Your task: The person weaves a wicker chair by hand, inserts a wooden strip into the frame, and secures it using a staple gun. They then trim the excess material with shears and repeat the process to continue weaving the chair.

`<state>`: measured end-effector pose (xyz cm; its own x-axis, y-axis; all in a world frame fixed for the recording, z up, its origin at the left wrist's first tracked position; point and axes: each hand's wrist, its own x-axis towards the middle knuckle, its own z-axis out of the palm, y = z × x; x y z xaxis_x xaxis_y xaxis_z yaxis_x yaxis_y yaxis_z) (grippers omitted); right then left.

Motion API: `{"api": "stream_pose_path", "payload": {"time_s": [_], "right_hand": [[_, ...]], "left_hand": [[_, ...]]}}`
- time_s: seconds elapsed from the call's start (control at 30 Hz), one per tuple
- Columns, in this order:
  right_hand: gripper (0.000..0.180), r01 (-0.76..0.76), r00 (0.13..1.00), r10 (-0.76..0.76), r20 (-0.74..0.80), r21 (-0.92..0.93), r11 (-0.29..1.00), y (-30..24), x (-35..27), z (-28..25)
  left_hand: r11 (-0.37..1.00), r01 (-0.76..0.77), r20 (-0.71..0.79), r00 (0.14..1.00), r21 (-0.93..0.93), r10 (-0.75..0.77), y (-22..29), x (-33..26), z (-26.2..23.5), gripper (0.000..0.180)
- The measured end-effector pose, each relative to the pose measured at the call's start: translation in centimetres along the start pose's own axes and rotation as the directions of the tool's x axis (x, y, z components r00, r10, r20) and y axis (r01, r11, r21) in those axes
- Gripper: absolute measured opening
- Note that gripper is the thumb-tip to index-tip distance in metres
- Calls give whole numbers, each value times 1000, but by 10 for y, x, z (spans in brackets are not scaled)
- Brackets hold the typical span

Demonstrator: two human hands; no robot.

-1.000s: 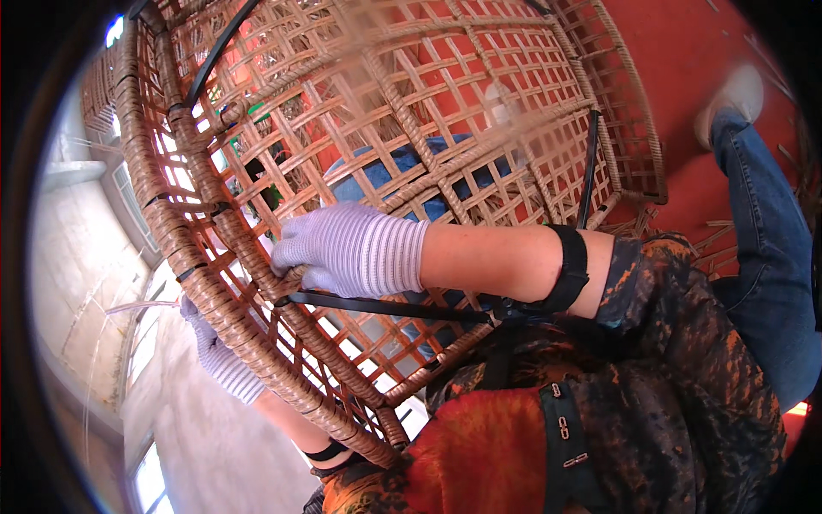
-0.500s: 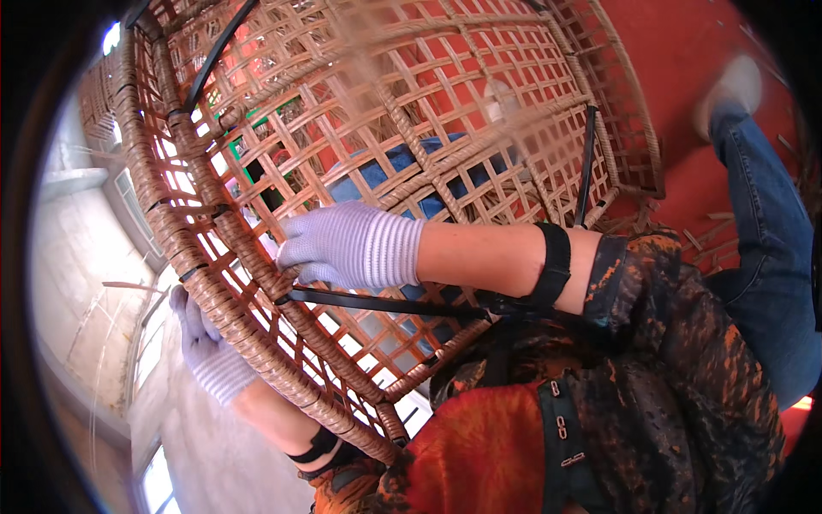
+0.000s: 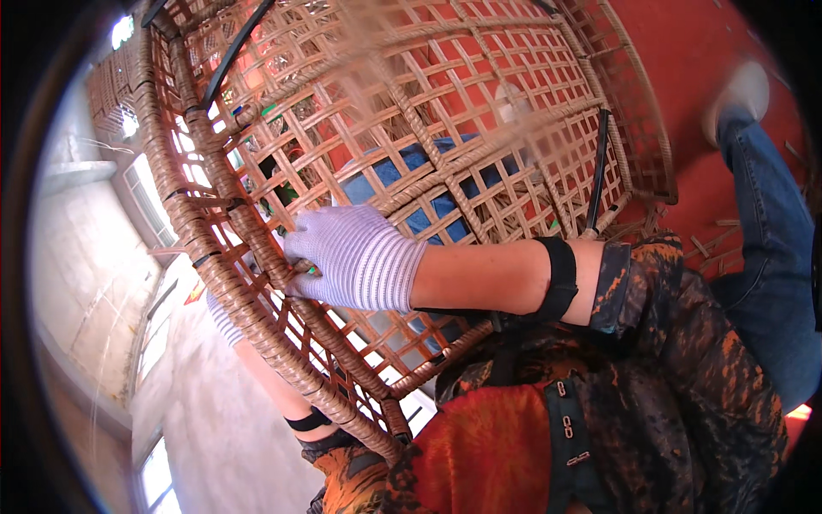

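Observation:
A large woven rattan frame point(image 3: 445, 184) with an open lattice fills the upper middle, tilted toward me. Its thick wrapped outer rim point(image 3: 224, 287) curves down the left side, beside a thinner inner rail point(image 3: 318, 330). My right hand point(image 3: 355, 257), in a pale striped knit glove, reaches across the lattice and curls its fingers around that inner rail. The fingertips are partly hidden at the rail. My left hand point(image 3: 224, 319), gloved alike, is outside the outer rim, and its fingers are hidden behind the weave.
Black strips point(image 3: 598, 171) cross the frame's corners. Beyond the lattice, a red floor point(image 3: 685, 51) carries loose rattan scraps point(image 3: 711, 248). A leg in blue jeans point(image 3: 758, 197) stretches out at the right. A pale grey surface and bright windows lie left.
My right hand has turned and lowered slightly along the inner rail, with its fingers bent more. My left hand has slid behind the outer rim. The frame has shifted slightly right in view.

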<state>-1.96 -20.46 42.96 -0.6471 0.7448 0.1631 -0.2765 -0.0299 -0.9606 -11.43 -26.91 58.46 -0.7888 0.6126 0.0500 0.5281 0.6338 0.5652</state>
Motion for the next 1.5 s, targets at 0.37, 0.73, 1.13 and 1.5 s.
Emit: {"api": "stream_pose_path", "payload": {"time_s": [0.37,0.73,1.13,1.5], "right_hand": [[43,-87,995,85,57,26,996,-5,5,-1],[35,-93,995,91,29,54,994,-15,13,-3],[55,-303,824,507,-254,559,772,21,-25,-103],[54,-514,736,482,-476,70,855,-118,-161,-52]], "left_hand": [[999,44,-31,999,16,-43,-13,15,15,5],[969,110,23,994,-222,-108,-35,31,28,6],[765,-40,180,963,-643,202,-81,62,136,10],[577,52,320,871,-815,373,-37,-12,143,7]]}}
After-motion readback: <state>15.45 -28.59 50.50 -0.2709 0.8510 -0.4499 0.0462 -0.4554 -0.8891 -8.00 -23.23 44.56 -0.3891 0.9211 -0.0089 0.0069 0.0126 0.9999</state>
